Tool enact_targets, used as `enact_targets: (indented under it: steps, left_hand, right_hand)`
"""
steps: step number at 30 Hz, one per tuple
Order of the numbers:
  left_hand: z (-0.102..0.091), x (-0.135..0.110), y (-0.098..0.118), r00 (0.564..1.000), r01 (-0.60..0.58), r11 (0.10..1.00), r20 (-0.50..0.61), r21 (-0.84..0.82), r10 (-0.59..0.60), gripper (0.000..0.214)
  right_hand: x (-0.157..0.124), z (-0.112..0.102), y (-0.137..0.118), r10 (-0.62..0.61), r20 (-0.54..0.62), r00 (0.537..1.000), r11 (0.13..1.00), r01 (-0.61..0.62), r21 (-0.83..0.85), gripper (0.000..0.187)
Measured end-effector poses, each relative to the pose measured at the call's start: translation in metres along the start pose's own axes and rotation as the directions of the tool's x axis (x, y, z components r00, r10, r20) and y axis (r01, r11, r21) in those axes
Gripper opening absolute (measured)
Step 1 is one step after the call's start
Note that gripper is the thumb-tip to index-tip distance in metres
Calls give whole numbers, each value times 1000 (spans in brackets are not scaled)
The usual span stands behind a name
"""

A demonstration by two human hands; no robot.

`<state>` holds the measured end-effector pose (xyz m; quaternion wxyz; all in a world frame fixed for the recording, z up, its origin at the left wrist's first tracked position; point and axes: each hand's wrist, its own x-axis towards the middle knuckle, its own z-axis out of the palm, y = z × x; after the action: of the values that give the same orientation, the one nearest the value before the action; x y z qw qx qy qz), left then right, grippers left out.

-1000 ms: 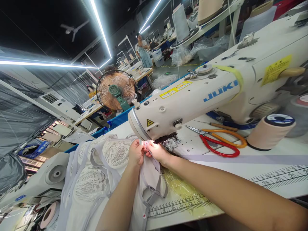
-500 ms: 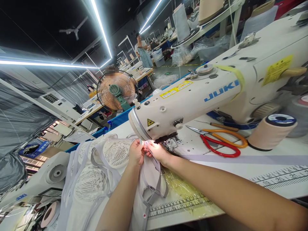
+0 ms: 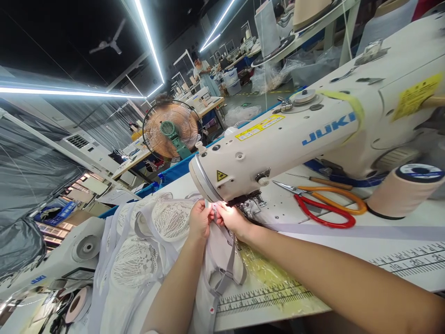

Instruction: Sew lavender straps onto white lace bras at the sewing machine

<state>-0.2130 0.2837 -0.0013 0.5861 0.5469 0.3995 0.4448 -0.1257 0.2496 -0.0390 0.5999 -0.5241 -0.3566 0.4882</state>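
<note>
My left hand (image 3: pixel 200 219) and my right hand (image 3: pixel 230 217) meet just in front of the sewing machine head (image 3: pixel 222 171). Fingers of both are pinched on the edge of a pale lilac bra (image 3: pixel 222 255), close to the lit needle area. Its strap and a slider hang down below my hands onto the table. To the left lies a pile of white lace bras (image 3: pixel 135 262), partly behind my left forearm. The needle and presser foot are mostly hidden by the machine head and my fingers.
Scissors (image 3: pixel 327 204) with red and orange handles lie right of the needle plate, near an awl (image 3: pixel 330 183) and a beige thread cone (image 3: pixel 405 191). Ruler markings (image 3: pixel 264 297) run along the table's front. A fan (image 3: pixel 172 130) stands behind; a person (image 3: pixel 205 76) stands farther off.
The view has shifted slightly, so the machine and table appear a little farther right. Both hands keep their pinch on the bra beside the machine head. The distant person has turned and leans.
</note>
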Motion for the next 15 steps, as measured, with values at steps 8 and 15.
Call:
enact_targets:
  steps: [8, 15]
  left_hand:
    - [1, -1, 2, 1000, 8, 1000, 7, -1, -8, 25]
    - [1, -1, 3, 1000, 18, 1000, -9, -7, -18, 25]
  right_hand:
    - [0, -1, 1, -54, -19, 998, 997, 53, -47, 34]
    - [-1, -2, -1, -57, -17, 998, 997, 56, -55, 34]
